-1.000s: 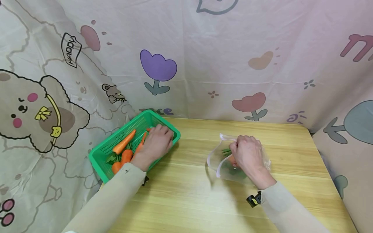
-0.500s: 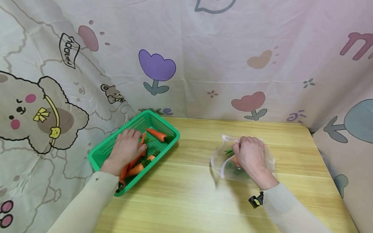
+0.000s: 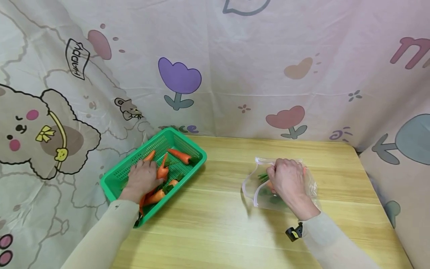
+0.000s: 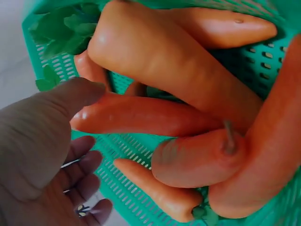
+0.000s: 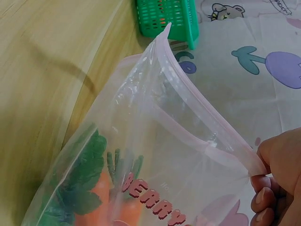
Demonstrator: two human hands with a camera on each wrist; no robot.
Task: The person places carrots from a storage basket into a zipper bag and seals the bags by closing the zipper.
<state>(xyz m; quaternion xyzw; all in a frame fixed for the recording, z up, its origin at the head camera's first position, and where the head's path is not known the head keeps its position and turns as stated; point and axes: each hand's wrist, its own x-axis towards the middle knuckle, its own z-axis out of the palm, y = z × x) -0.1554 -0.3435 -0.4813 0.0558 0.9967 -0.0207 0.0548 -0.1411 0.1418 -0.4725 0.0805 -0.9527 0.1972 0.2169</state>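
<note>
My left hand (image 3: 142,178) is down in the green basket (image 3: 189,179), over several carrots (image 3: 162,172). In the left wrist view, its thumb lies by the blunt end of a reddish carrot (image 4: 141,115), the other fingers loosely bent below that end. A thicker orange carrot (image 4: 155,56) crosses above it. On the right, my right hand (image 3: 290,183) pinches the zip edge of a clear zip bag (image 3: 250,186), whose mouth gapes toward the basket. Inside the bag are carrots (image 5: 96,200) with green leafy tops (image 5: 89,174), seen through the printed plastic.
Everything stands on a light wooden table (image 3: 215,220). Behind it hangs a printed cloth (image 3: 228,56), which also runs down the left beside the basket. Another carrot (image 3: 180,155) lies at the basket's far right end. A black wrist camera (image 3: 294,232) sits at the right cuff.
My left hand has moved from the basket's far right end to its left middle, uncovering carrots at the right, then slightly lower. The right hand keeps its pinch on the bag, shifting slightly.
</note>
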